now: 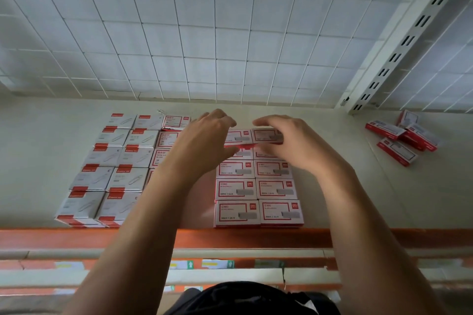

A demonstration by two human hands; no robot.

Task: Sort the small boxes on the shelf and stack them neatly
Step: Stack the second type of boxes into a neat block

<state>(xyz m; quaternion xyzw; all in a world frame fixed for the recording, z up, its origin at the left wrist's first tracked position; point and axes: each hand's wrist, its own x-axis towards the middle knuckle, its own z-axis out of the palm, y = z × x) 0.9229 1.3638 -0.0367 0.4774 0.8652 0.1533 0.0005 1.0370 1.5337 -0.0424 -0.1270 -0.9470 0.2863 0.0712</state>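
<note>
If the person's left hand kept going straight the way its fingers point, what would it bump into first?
Probably the right hand: the left hand points right and slightly back, across the far staple boxes, with only a narrow gap between the fingertips. Depth is hard to judge.

Left: we see paper-clip boxes [102, 169] packed tight, no gap.
Centre: staple boxes [258, 189] fill it.
Right: bare shelf [340, 174], then loose boxes [401, 137].
Back: wire grid [204, 46] blocks us.
</note>
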